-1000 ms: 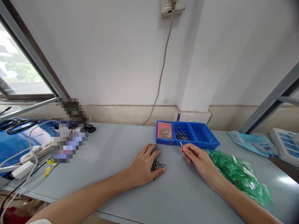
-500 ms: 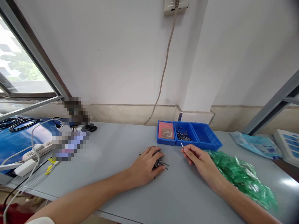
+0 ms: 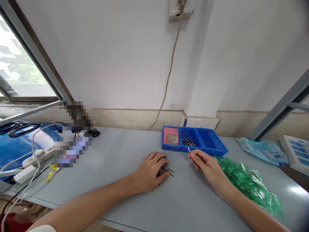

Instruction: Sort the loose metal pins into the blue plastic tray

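Note:
My left hand [image 3: 151, 170] curves over a pile of thin dark metal pins [image 3: 163, 169] on the grey table, its fingers bent around them. Between the thumb and fingertips of my right hand [image 3: 202, 162] is a small thin pin [image 3: 189, 149], its pale end pointing up and left. Just behind that hand stand three joined blue bins. A pink piece and a small clear packet lie in the left bin [image 3: 171, 148]; similar metal pins [image 3: 189, 141] lie in the middle one. The right bin [image 3: 214, 141] holds nothing visible.
Green plastic film [image 3: 251, 183] lies beside my right forearm. Farther right are a light blue packet [image 3: 264, 150] and a white device [image 3: 295, 153]. Power strips [image 3: 40, 157], cables and black round pieces [image 3: 92, 132] lie on the left. A cord [image 3: 172, 61] hangs down the wall.
The view has shifted very slightly. Both hands keep nearly the same place and grip.

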A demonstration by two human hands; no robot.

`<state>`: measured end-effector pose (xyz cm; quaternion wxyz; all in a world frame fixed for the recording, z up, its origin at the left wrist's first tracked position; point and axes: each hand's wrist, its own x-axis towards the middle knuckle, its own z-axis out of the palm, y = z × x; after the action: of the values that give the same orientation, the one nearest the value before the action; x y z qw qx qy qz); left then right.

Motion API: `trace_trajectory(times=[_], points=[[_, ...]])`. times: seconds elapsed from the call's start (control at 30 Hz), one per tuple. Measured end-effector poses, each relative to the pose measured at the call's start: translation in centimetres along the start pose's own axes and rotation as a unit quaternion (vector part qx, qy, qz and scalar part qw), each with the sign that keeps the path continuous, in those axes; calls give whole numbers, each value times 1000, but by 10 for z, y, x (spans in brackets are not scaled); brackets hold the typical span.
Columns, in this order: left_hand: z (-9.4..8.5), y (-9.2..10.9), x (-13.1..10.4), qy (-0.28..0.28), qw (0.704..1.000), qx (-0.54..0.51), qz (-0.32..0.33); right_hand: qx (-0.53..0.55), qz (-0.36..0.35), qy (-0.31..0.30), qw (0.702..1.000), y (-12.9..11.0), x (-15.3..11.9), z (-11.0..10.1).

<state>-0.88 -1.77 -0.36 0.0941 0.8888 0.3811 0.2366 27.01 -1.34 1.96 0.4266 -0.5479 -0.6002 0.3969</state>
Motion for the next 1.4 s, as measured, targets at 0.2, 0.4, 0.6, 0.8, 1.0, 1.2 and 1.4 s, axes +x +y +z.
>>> trace_trajectory(times=[0.2,0.4,0.6,0.8,1.0,1.2,1.4], points=[[-1,1,0,1,1000,10,16,-1,-7,-3,1000,-2,-1,2],[-3,2,2,-4,999,12,34,-8,1,-9,1000,-3,-2,3],[-1,2,1,-5,999,13,36,-3,-6,-12,1000,-1,-2,3],[-1,1,1,-2,999,14,46,-7,-6,-13,1000,1,-2,2],[-2,1,2,-4,998,13,54,-2,-5,-21,1000,3,-1,2],[-3,1,2,-2,999,6,50,-1,4,-23,1000,0,-2,2],[-3,1,2,-4,999,-7,45,15,-2,-19,1000,-2,-3,3]])
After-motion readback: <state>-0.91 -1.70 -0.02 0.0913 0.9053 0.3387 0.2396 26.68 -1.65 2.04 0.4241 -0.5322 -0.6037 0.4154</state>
